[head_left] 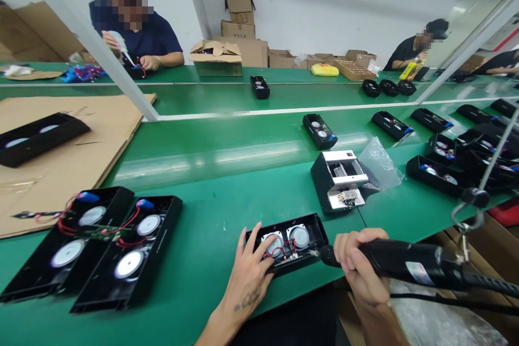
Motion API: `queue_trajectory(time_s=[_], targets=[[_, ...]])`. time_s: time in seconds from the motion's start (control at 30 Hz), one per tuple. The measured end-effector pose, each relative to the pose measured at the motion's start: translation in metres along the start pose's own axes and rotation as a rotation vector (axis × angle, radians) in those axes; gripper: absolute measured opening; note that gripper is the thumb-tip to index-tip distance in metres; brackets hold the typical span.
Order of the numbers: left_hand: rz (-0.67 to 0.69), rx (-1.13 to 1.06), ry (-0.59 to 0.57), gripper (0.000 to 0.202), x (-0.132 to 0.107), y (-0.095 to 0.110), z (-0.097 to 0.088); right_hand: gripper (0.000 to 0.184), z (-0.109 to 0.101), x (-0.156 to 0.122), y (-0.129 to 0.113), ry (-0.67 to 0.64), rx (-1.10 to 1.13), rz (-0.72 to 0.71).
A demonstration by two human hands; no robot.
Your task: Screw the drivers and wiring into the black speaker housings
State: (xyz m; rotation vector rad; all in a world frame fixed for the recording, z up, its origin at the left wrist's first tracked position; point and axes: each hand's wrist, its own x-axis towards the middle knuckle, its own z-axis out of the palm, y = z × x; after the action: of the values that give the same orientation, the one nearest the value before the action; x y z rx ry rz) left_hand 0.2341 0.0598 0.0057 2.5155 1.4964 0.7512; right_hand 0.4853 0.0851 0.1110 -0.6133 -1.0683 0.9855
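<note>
A black speaker housing [320, 230] lies open side up on the green bench in front of me, with two round speakers and red wires inside. My left hand [253, 259] grips its left end, the fingers spread over the edge and interior. My right hand [360, 265] is wrapped around a black electric screwdriver [405, 259], held nearly level. The bit points left, at the right part of the housing's near side; whether it touches a screw I cannot tell. Just beyond the housing stands a black and silver box-shaped device [340, 181] with an opening in its top.
Two more open housings [133, 251] lie at the left beside a cardboard sheet [117, 140] bearing another. Several housings [438, 173] crowd the right, near a clear plastic bag [379, 165]. A metal hook [466, 221] suspends the screwdriver. Co-workers [138, 38] sit across the bench.
</note>
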Motion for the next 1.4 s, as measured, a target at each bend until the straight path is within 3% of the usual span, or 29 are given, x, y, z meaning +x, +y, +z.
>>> queue_trajectory(time_s=[0.6, 0.83, 1.1, 1.3, 1.4], targets=[[0.034, -0.016, 0.027, 0.025, 0.001, -0.002, -0.001, 0.017, 0.002, -0.007, 0.027, -0.124, -0.077, 0.049], [0.080, 0.005, 0.019, 0.028, 0.000, -0.005, 0.000, 0.020, 0.011, -0.010, 0.017, -0.194, -0.194, 0.003], [0.086, 0.024, -0.002, 0.024, 0.001, -0.003, -0.006, 0.016, 0.021, -0.012, 0.017, -0.162, -0.272, -0.064], [0.081, 0.009, 0.031, 0.034, 0.002, -0.006, -0.003, 0.012, 0.008, -0.011, 0.014, -0.167, -0.163, 0.063], [0.086, 0.019, 0.048, 0.032, -0.001, -0.002, -0.002, 0.017, -0.010, 0.000, 0.005, 0.027, -0.119, -0.021]])
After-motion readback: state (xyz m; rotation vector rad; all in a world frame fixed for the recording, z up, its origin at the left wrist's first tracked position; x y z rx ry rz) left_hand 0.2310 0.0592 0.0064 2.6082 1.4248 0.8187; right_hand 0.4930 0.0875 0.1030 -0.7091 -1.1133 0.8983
